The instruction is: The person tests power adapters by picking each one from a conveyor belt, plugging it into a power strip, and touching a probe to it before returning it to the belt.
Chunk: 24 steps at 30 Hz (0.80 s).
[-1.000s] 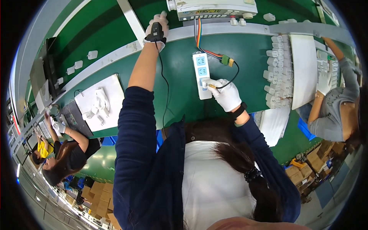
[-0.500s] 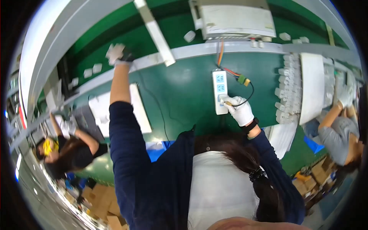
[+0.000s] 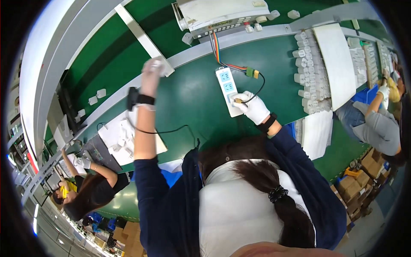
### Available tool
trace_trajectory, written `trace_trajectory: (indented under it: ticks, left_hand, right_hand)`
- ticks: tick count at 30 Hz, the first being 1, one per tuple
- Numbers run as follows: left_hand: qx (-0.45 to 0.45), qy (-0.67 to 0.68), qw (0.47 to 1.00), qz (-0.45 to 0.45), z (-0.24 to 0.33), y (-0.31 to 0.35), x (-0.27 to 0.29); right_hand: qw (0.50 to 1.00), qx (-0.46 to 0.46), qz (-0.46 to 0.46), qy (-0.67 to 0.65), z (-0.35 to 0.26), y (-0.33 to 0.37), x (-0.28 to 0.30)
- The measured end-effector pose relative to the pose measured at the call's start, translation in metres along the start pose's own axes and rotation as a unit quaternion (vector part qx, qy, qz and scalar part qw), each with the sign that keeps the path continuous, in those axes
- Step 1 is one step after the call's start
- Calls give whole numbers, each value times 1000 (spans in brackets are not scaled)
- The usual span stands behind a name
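Note:
My right hand (image 3: 257,109), in a white glove, lies at the near end of a white power strip (image 3: 226,88) with blue socket faces. Its fingers pinch a small brownish-yellow plug end (image 3: 238,100) over the lowest socket; whether it touches the socket is hidden. A black cable loops from there to a green and yellow connector (image 3: 252,73). My left hand (image 3: 152,77) is raised over the table's far-left part, smeared by motion. A whitish spot shows at its fingertips, too blurred to name. A black band with a dark box (image 3: 133,98) is on that wrist, trailing a black wire.
A white bench instrument (image 3: 220,19) stands on the shelf at the back, with coloured wires running down. Rows of white plastic adapter housings (image 3: 306,73) line the right side. More white pieces lie on a white board (image 3: 124,139) at left. Co-workers sit on both sides.
My left hand has drawn back from the shelf, toward the table and to the right. My right hand stays at the strip with the plug end. The whole view has shifted and turned.

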State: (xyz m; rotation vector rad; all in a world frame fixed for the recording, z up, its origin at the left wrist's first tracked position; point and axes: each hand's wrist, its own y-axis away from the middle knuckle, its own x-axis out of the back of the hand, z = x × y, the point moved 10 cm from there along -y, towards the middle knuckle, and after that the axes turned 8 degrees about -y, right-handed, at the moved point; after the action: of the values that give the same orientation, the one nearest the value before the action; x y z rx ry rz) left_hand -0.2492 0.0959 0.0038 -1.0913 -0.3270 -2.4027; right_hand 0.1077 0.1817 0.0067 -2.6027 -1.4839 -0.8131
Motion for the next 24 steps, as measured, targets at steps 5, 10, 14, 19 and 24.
trace_trajectory:
  ticks: [5, 10, 14, 19, 24]
  left_hand:
    - [62, 226, 964, -126, 107, 29, -112]
    - [-30, 79, 986, -146, 150, 28, -147]
    - [-149, -23, 974, -169, 179, 37, -160]
    - [-128, -84, 982, -112, 179, 42, -156]
    - [-168, -93, 981, -13, 196, 79, -117]
  right_hand:
    - [1000, 11, 7, -2, -1, 0, -4]
    - [999, 12, 23, -37, -2, 4, -1]
    - [998, 35, 41, -19, -3, 8, 2]
    - [999, 37, 39, 7, -14, 6, 4]
    - [998, 24, 53, 30, -17, 8, 10]
